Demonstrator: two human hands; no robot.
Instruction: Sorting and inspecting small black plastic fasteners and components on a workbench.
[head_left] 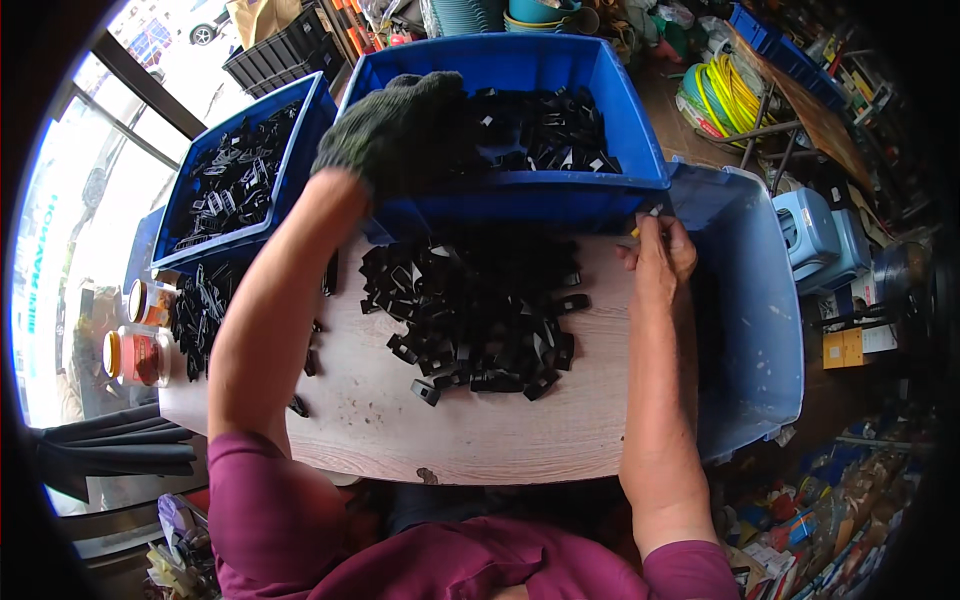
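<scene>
Small black pieces are heaped in the centre of the frame on a wood-patterned table, directly below a large blue bin partly filled with similar pieces. Into that bin, at upper centre, the gloved left hand is extended; its fingertips are hidden against the dark contents, so its opening and any hold cannot be told. The bare right hand is curled by the bin's lower right corner, a small yellow-and-white object pinched in its fingers. More black pieces are held in a smaller blue bin, set at a tilt at upper left, and others are scattered beneath it. Two lidded jars are seen at far left. At right, a translucent blue tub is placed against the table, its shadowed contents unclear.
</scene>
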